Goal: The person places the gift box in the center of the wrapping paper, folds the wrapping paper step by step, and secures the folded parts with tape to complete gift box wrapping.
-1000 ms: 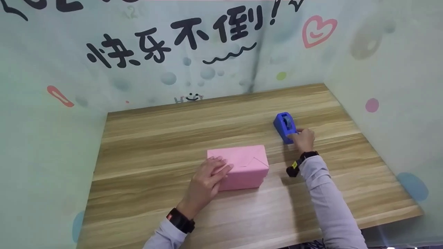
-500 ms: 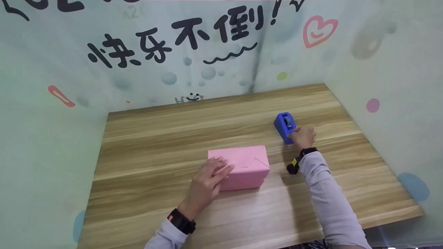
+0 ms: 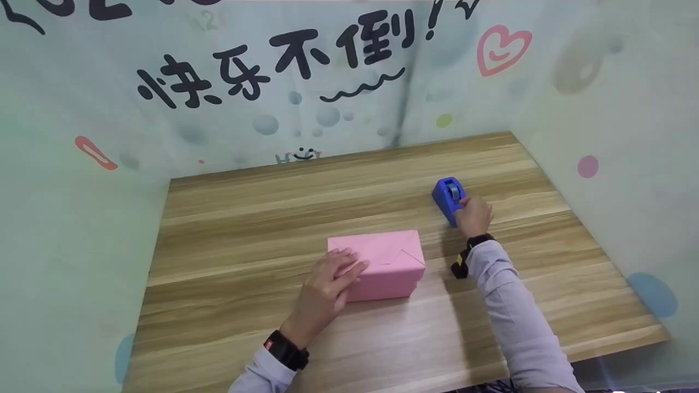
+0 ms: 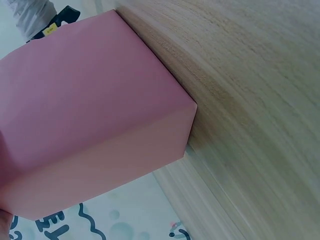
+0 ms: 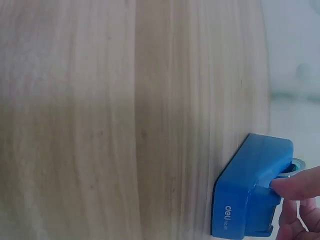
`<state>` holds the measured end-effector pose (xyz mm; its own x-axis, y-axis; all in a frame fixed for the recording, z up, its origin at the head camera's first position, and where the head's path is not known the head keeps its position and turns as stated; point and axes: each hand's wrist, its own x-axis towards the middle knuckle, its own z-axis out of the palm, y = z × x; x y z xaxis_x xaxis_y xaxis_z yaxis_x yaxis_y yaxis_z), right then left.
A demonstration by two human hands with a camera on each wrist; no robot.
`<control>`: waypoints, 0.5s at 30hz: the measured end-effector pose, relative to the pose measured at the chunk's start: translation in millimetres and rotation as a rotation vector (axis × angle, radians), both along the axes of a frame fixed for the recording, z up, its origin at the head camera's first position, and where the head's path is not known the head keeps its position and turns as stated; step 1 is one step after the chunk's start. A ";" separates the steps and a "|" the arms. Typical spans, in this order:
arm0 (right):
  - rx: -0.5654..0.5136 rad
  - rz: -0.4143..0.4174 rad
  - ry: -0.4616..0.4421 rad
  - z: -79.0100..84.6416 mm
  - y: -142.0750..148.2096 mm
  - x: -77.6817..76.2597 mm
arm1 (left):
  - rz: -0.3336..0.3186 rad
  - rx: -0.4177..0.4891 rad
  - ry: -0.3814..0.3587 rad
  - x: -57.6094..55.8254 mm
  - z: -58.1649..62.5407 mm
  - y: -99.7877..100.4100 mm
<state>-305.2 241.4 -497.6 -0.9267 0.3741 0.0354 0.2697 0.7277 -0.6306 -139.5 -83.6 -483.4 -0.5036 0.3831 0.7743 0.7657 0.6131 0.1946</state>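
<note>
A pink box [image 3: 390, 251], wrapped in paper with a folded flap on top, sits on the wooden table. On its top left part rests my left hand [image 3: 323, 286], fingers extended over the lid and near edge. The left wrist view shows the box's smooth pink sides [image 4: 95, 95] and a bit of a finger at the lower left corner. Further back to the right stands a blue tape dispenser [image 3: 446, 199] with a clear roll in it. My right hand [image 3: 474, 216] holds its near end, thumb [image 5: 297, 185] against it beside the roll; the curled fingers are partly cut off.
The wooden table [image 3: 246, 245] meets printed wall sheets [image 3: 229, 120] at the back and both sides. Its right front edge shows, with dark cables [image 3: 494, 386] below it. Black bands with small devices are worn on both wrists.
My right hand has shifted slightly left and closer over the dispenser's near end. The left hand, the box and the dispenser stay where they were.
</note>
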 end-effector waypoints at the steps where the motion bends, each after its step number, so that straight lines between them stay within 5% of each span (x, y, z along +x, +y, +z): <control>1: -0.024 -0.004 0.004 2.3 0.6 -0.2 | -0.001 0.002 -0.001 -0.1 -0.1 0.4; 5: -0.222 -0.052 -0.013 15.7 7.3 -1.2 | -0.004 0.002 -0.018 -0.4 0.0 0.5; 12: -0.914 -0.195 -0.099 22.0 19.8 6.3 | 0.001 0.000 -0.042 1.1 0.7 -2.0; 15: -1.113 -0.258 -0.079 18.4 25.0 11.8 | -0.002 0.004 -0.046 1.2 0.7 -1.0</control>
